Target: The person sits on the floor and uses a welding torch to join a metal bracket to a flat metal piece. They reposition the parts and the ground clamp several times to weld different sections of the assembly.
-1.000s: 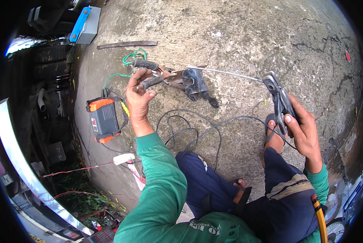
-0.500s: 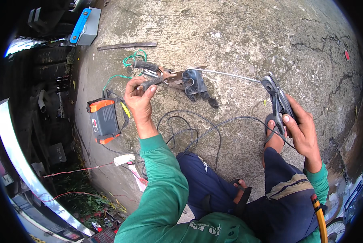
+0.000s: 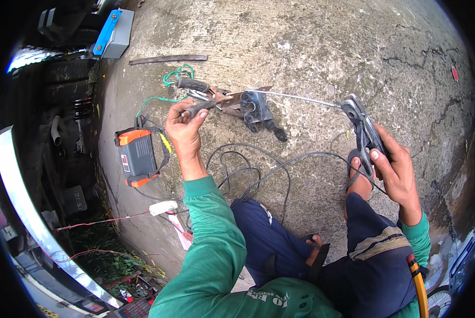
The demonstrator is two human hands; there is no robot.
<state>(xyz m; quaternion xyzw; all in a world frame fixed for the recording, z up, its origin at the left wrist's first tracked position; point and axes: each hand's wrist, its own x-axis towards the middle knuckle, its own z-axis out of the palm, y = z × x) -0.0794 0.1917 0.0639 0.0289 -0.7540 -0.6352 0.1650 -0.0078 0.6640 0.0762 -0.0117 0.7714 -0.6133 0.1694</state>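
Observation:
My left hand is closed around the lower black handle of a ground clamp. The clamp's jaws are at a rusty strip on a dark metal bracket, which sits low over the concrete. In my right hand is a black electrode holder, gripped with the thumb along its side. A long thin welding rod sticks out leftward from the holder, and its far end reaches the bracket's upper edge. Whether the tip touches the metal I cannot tell.
An orange-and-black welding machine stands left on the concrete. Black cable loops between my arms. A flat metal bar, green cord and a blue-topped grey box lie farther off. A white power strip is beside my left sleeve.
Little differs. The clamp, bracket and my left hand appear very slightly farther right in the picture, along with the background; both hands keep their holds.

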